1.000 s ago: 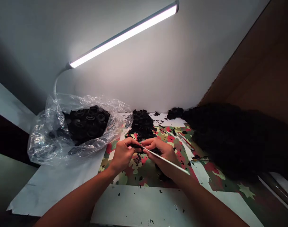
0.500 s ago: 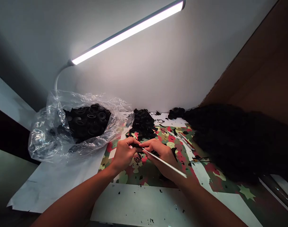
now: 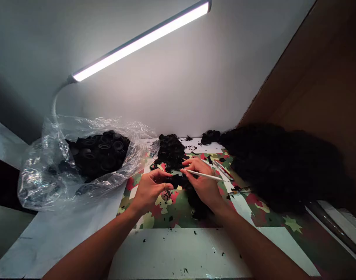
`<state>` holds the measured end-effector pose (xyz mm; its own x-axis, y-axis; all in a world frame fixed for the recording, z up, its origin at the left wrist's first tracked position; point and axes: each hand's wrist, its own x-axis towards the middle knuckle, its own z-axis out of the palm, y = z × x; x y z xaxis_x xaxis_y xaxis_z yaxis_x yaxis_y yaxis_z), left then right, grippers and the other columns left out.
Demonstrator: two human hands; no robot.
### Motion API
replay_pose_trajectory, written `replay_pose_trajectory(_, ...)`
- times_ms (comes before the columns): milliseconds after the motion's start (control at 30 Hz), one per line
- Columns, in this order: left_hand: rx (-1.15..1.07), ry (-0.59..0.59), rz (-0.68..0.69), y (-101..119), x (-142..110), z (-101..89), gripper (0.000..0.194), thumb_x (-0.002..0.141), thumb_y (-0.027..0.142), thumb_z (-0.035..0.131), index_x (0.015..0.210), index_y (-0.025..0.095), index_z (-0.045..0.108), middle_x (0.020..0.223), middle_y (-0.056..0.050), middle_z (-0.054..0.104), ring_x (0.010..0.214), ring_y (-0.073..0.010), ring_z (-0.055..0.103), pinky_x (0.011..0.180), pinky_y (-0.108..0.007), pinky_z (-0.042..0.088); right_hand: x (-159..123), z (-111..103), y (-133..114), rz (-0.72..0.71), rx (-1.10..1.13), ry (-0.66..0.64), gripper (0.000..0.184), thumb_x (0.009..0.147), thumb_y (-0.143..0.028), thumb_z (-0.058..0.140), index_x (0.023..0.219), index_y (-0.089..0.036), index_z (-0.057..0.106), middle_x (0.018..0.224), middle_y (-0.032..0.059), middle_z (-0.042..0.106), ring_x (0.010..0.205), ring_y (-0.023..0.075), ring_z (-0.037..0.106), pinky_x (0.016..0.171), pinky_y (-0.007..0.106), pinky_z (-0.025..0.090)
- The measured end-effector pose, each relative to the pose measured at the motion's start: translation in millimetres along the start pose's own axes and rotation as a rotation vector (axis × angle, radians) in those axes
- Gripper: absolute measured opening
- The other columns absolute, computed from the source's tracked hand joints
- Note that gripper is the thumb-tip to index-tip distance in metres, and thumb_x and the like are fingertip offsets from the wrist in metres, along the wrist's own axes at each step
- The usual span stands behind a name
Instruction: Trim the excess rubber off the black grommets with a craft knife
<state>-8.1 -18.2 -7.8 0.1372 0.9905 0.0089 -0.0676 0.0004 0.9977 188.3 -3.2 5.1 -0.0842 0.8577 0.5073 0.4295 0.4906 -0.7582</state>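
Observation:
My left hand (image 3: 150, 190) has its thumb and fingers about a small black rubber piece (image 3: 175, 180), whose exact shape is lost in the dark. Held between the thumb and fingers of my right hand (image 3: 203, 181) is a thin white stick-like tool (image 3: 204, 175), lying nearly level with its tip toward the left. A heap of black rubber scraps (image 3: 170, 149) lies just beyond my hands. Beneath my right hand is more black material (image 3: 198, 204), partly hidden by it.
On the left, a clear plastic bag (image 3: 34, 182) holds many round black rubber parts (image 3: 104, 147). A large dark pile (image 3: 283, 167) fills the right side. Tweezers-like tools (image 3: 223, 170) lie on the camouflage-patterned sheet (image 3: 178, 217). A lit lamp (image 3: 142, 41) hangs above.
My hands have drawn apart, and the white tool has swung from a downward slant to nearly level. More of the black material under my right hand now shows. The whole view has shifted slightly.

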Motion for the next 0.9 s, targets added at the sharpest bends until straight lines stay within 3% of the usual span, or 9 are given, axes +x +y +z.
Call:
replay_pose_trajectory(133,0.024,0.028,0.048,-4.4,6.2,-5.8,0.024,0.065,0.023,0.086,0.085,0.017,0.074,0.078,-0.002,0.073,0.074,-0.0154,0.067,0.07,-0.025,0.053,-3.4,-3.8,-6.2,0.092,0.183,-0.005,0.018,0.091,-0.029,0.062,0.074,-0.022,0.06,0.098,0.0057,0.069,0.091,0.022,0.065,0.076,0.034,0.051)
replay_pose_trajectory(233,0.077,0.045,0.088,-6.2,7.9,-9.0,0.017,0.071,0.024,0.081,0.084,0.016,0.073,0.084,-0.004,0.074,0.08,-0.0175,0.067,0.075,-0.027,0.053,-3.9,-9.0,-10.2,0.101,0.297,-0.118,0.018,0.091,-0.029,0.062,0.074,-0.022,0.06,0.107,0.0065,0.07,0.101,0.0235,0.065,0.08,0.035,0.052)
replay_pose_trajectory(333,0.12,0.062,0.11,-6.4,7.2,-9.2,0.012,0.074,0.024,0.078,0.081,0.016,0.072,0.082,-0.004,0.073,0.078,-0.0177,0.067,0.074,-0.028,0.051,-4.7,-11.0,-13.6,0.085,0.308,-0.26,0.019,0.091,-0.025,0.061,0.072,-0.022,0.057,0.117,0.0058,0.07,0.109,0.0242,0.065,0.091,0.038,0.05)
replay_pose_trajectory(467,0.174,0.076,0.133,-4.7,5.2,-6.6,0.009,0.075,0.022,0.075,0.08,0.017,0.07,0.079,-0.002,0.072,0.074,-0.0163,0.066,0.07,-0.026,0.05,-6.7,-8.7,-15.4,0.061,0.252,-0.347,0.019,0.092,-0.022,0.059,0.074,-0.022,0.057,0.118,0.0043,0.071,0.107,0.0228,0.066,0.09,0.036,0.05)
replay_pose_trajectory(900,0.371,0.066,0.192,-3.2,3.9,-7.6,0.009,0.079,0.025,0.071,0.083,0.017,0.071,0.078,-0.003,0.073,0.073,-0.0186,0.066,0.068,-0.029,0.05,-7.3,-4.8,-15.0,0.035,0.16,-0.36,0.019,0.093,-0.023,0.058,0.074,-0.022,0.057,0.107,0.0023,0.073,0.094,0.0185,0.068,0.079,0.029,0.049)
